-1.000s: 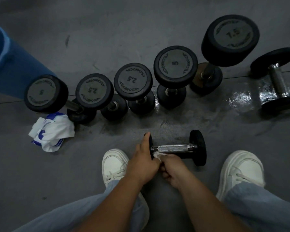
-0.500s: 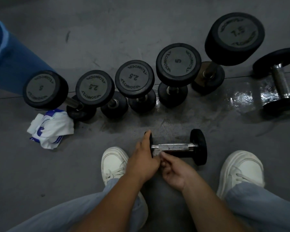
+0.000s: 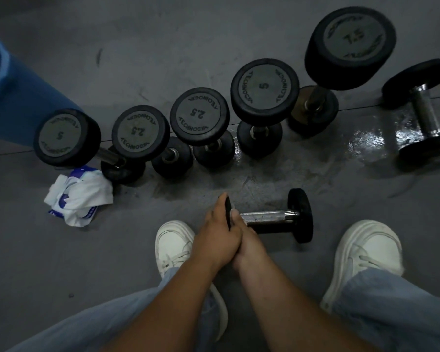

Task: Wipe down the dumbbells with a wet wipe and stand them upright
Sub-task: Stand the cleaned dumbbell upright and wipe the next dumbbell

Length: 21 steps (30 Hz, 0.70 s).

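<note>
A small black dumbbell (image 3: 267,215) with a chrome handle lies on its side on the grey floor between my feet. My left hand (image 3: 217,232) grips its left end plate, fingers curled over the top edge. My right hand (image 3: 250,241) is tucked against the left hand at the handle's left end. Its fingers, and the wet wipe it pinched a moment ago, are hidden there. Behind, several dumbbells stand upright in a row, among them a 5 (image 3: 264,87) and a 7.5 (image 3: 351,44).
Another dumbbell (image 3: 423,110) lies on its side at the far right, beside a wet, shiny patch of floor (image 3: 366,141). A crumpled white and blue wipe pack (image 3: 79,196) lies at the left. A blue bin (image 3: 8,97) stands far left. My white shoes (image 3: 173,242) (image 3: 366,255) flank the small dumbbell.
My right hand has slid left along the handle and tucked in under my left hand, so the white wipe no longer shows. The left hand keeps its grip on the end plate.
</note>
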Each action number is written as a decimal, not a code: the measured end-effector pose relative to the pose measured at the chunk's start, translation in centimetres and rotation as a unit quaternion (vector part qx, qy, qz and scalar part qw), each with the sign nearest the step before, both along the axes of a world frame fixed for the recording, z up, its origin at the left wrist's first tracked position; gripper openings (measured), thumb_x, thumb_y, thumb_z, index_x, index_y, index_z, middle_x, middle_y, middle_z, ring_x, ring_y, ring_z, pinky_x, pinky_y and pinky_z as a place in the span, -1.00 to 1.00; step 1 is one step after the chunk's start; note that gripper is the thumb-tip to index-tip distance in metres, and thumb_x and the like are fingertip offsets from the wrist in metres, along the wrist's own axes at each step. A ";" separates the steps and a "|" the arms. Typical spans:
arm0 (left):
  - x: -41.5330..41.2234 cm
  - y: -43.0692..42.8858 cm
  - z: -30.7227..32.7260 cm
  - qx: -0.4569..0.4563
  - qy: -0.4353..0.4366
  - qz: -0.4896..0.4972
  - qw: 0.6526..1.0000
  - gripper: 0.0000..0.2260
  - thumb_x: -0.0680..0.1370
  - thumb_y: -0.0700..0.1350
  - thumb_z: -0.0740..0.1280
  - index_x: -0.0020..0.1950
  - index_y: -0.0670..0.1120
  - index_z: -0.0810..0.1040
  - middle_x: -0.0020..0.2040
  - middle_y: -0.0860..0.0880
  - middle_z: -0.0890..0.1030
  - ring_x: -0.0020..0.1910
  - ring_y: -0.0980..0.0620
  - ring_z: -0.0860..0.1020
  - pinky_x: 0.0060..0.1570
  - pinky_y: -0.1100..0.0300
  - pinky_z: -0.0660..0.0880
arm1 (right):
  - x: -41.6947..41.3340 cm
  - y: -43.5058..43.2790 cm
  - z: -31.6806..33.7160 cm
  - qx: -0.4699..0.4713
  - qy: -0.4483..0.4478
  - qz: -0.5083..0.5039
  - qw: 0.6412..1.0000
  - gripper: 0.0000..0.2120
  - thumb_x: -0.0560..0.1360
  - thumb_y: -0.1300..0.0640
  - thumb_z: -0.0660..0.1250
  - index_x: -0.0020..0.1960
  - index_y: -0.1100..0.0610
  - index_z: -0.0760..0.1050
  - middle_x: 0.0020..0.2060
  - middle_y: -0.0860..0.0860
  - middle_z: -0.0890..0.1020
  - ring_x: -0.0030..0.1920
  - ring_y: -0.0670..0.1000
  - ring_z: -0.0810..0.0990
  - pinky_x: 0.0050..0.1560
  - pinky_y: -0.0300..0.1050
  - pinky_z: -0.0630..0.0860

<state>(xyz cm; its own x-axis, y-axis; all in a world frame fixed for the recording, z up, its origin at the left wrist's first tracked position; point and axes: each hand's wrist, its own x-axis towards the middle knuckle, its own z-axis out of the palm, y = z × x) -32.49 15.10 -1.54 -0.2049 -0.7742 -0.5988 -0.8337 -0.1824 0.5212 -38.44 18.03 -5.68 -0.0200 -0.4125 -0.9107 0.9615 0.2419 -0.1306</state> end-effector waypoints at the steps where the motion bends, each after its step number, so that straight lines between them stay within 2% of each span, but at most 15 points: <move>1: 0.1 0.1 0.1 -0.001 0.001 -0.005 1.000 -0.38 0.59 0.08 0.20 0.54 0.29 -0.08 0.52 0.00 0.29 0.40 -0.04 0.41 0.30 -0.03 0.42 | 0.1 0.3 -0.1 -0.007 -0.008 0.003 1.000 -0.61 0.49 0.16 0.40 0.26 0.30 0.50 0.11 0.28 0.62 0.12 0.22 0.63 0.18 0.17 0.53; 4: 0.2 0.6 0.3 -0.008 0.001 -0.014 1.000 -0.34 0.58 0.06 0.23 0.54 0.30 -0.10 0.50 0.01 0.29 0.38 -0.04 0.41 0.27 -0.02 0.44 | 0.2 1.1 -0.6 -0.003 -0.006 0.020 1.000 -0.67 0.51 0.21 0.35 0.24 0.33 0.51 0.10 0.31 0.62 0.13 0.27 0.61 0.24 0.19 0.49; 7: 0.0 -0.1 -0.1 0.000 0.004 -0.004 1.000 -0.38 0.59 0.08 0.20 0.55 0.27 -0.06 0.51 -0.01 0.31 0.39 -0.03 0.41 0.29 0.01 0.41 | -0.6 -0.3 -0.7 0.008 0.008 0.024 1.000 -0.70 0.51 0.22 0.38 0.19 0.35 0.55 0.04 0.29 0.65 0.04 0.21 0.66 0.04 0.08 0.60; 10: 0.0 -0.8 -0.2 0.015 0.001 -0.006 1.000 -0.37 0.56 0.11 0.22 0.54 0.27 -0.05 0.50 -0.03 0.32 0.37 -0.06 0.43 0.29 -0.03 0.43 | -1.1 -0.5 -0.7 0.025 0.016 0.059 0.998 -0.69 0.52 0.16 0.38 0.19 0.31 0.56 0.01 0.27 0.66 -0.05 0.16 0.69 -0.17 -0.05 0.61; 13: 0.1 -0.4 -0.1 0.006 0.004 -0.013 1.000 -0.36 0.57 0.09 0.24 0.53 0.29 -0.06 0.50 -0.01 0.32 0.38 -0.06 0.43 0.30 0.00 0.43 | -0.4 1.3 -0.6 0.045 0.051 0.088 0.994 -0.70 0.52 0.16 0.38 0.15 0.35 0.56 -0.05 0.28 0.67 -0.14 0.14 0.68 -0.23 -0.09 0.61; 16: 0.0 -0.7 -0.4 0.009 0.004 -0.003 1.000 -0.39 0.59 0.11 0.21 0.53 0.29 -0.05 0.51 -0.02 0.33 0.39 -0.06 0.42 0.32 -0.01 0.42 | -0.9 0.4 -0.6 0.038 0.039 0.077 0.996 -0.71 0.52 0.15 0.38 0.16 0.32 0.56 -0.10 0.23 0.69 -0.19 0.09 0.70 -0.31 -0.14 0.60; 19: 0.0 -0.9 -0.2 0.022 0.003 -0.005 1.000 -0.38 0.58 0.08 0.21 0.55 0.27 -0.05 0.52 -0.03 0.30 0.42 -0.07 0.39 0.35 -0.01 0.39 | -0.9 0.3 -0.8 0.055 0.040 0.086 0.994 -0.77 0.53 0.17 0.36 0.11 0.29 0.58 -0.12 0.24 0.69 -0.18 0.12 0.70 -0.30 -0.11 0.60; 21: 0.0 -0.8 0.0 0.017 0.003 -0.014 1.000 -0.34 0.56 0.02 0.22 0.56 0.25 -0.06 0.54 -0.02 0.28 0.43 -0.07 0.37 0.35 0.01 0.37 | 0.1 1.4 -0.7 0.066 0.048 0.080 0.993 -0.77 0.53 0.23 0.32 0.13 0.33 0.57 -0.08 0.27 0.68 -0.14 0.17 0.67 -0.17 -0.06 0.61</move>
